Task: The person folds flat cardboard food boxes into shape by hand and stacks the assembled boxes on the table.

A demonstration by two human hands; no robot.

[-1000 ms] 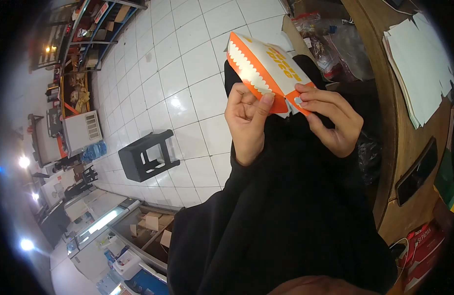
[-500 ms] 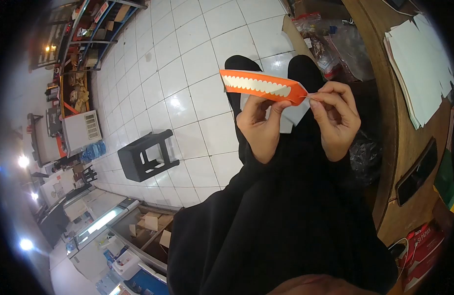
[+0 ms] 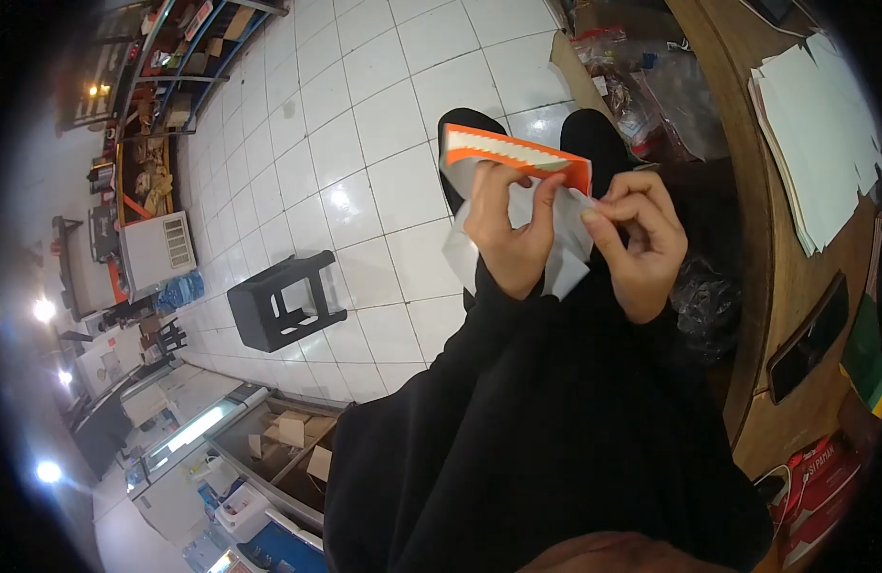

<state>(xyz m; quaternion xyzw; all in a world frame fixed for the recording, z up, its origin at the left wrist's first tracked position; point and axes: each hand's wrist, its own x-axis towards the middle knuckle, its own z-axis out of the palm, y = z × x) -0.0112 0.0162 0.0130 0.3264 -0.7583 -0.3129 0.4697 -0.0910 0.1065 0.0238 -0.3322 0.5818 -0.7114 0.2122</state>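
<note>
The paper carton [image 3: 517, 151] is above the person's lap, over the black clothing [image 3: 556, 411]. It is of thin, smooth card, with an orange side that carries a white strip with a wavy edge, and whitish panels [image 3: 463, 250], bent at angles, which hang below this side. The left hand [image 3: 514, 237] is at the lower edge of the carton; its thumb lies in front, the fingers go behind, and the card is held between them. The right hand [image 3: 640, 244] is at the right end of the carton, and it pinches the corner there between the thumb and the bent fingers.

To the right of the carton, beyond the right hand, there is a wooden table [image 3: 746, 124] with a curved edge and visible grain. On it lie flat white paper sheets [image 3: 813, 143] with a ragged edge, and a black phone [image 3: 808, 339], glossy and with rounded corners. Clear, wrinkled plastic bags [image 3: 665, 110] are up and to the right of the carton.

Left of the carton, farther away, the floor [image 3: 365, 181] has shiny, square white tiles. A black stool [image 3: 283, 301] with open sides is down and left from the carton. Farthest left are metal shelves [image 3: 178, 81].
</note>
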